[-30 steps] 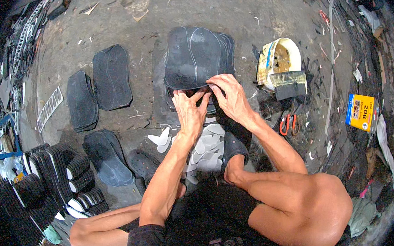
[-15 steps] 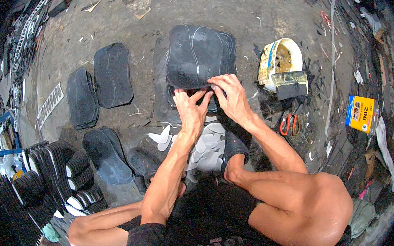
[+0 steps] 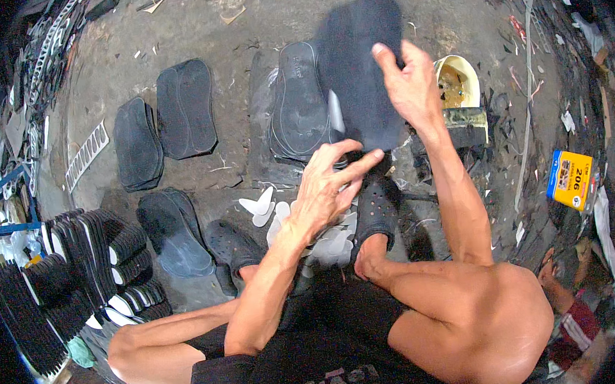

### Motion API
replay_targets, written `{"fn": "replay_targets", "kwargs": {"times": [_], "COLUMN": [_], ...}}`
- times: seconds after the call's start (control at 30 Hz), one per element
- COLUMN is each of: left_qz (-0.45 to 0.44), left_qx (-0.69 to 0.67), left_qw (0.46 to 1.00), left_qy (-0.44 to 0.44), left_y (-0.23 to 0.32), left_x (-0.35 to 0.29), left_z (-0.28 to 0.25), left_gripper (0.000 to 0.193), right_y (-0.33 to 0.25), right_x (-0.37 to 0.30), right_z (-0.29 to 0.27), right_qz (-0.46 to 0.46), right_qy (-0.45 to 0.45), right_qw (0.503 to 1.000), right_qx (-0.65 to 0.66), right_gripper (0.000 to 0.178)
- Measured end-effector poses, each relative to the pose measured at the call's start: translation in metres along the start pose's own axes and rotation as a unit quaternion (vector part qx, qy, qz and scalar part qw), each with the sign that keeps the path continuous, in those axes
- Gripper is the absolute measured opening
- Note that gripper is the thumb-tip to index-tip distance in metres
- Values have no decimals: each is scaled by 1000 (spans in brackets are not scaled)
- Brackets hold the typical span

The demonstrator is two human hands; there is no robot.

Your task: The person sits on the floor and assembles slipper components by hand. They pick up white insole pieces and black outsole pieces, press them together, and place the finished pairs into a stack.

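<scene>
A dark sole-shaped sheet (image 3: 367, 108), blurred by motion, is tilted up beside a stack of black sole pieces (image 3: 297, 106) with pale outlines. My right hand (image 3: 418, 86) grips its right edge, the thumb over the near face and the fingers partly hidden behind. At the sheet's lower end is my left hand (image 3: 332, 186), fingers apart, with the index fingertip close to the bottom edge; whether it touches is unclear. A pointed white piece (image 3: 336, 112) shows between the stack and the sheet. Below my left hand lie several loose white oval pieces (image 3: 330, 244).
More black soles (image 3: 185, 108) lie to the left, beside another pile (image 3: 137, 144) and a nearer pair (image 3: 174, 235). Black-and-white strips (image 3: 85, 260) crowd the lower left. At right are a glue-stained tub (image 3: 458, 83), a yellow box (image 3: 570, 180) and another person's limb with a maroon sleeve (image 3: 579, 326).
My right hand has moved up and right, lifting the sheet off the stack. The left hand has come down and right, its fingers now spread. Another person's limb has appeared at lower right.
</scene>
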State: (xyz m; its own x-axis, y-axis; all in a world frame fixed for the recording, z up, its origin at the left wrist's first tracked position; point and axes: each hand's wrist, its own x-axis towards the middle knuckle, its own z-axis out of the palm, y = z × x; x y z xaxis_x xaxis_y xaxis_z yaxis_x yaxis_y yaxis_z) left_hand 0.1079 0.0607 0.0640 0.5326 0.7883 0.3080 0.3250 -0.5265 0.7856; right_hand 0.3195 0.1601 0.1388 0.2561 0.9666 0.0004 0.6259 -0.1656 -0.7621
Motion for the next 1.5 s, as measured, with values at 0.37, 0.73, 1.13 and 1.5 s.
{"fn": "replay_targets", "kwargs": {"times": [0.37, 0.73, 1.13, 1.5], "left_qz": [-247, -158, -115, -204], "left_qx": [196, 31, 132, 21], "left_qw": [949, 965, 983, 974], "left_qy": [-24, 209, 59, 92], "left_y": [-30, -17, -52, -52], "left_x": [-71, -29, -15, -8], "left_z": [40, 26, 38, 25], "left_gripper": [32, 16, 21, 34], "right_y": [101, 8, 96, 48], "right_x": [-58, -25, -85, -36], "right_z": [65, -8, 77, 45], "right_qz": [-322, -221, -275, -141], "right_qy": [-157, 88, -114, -83], "right_qw": [930, 971, 947, 986], "right_qx": [-81, 15, -121, -7], "right_gripper": [55, 33, 61, 23]}}
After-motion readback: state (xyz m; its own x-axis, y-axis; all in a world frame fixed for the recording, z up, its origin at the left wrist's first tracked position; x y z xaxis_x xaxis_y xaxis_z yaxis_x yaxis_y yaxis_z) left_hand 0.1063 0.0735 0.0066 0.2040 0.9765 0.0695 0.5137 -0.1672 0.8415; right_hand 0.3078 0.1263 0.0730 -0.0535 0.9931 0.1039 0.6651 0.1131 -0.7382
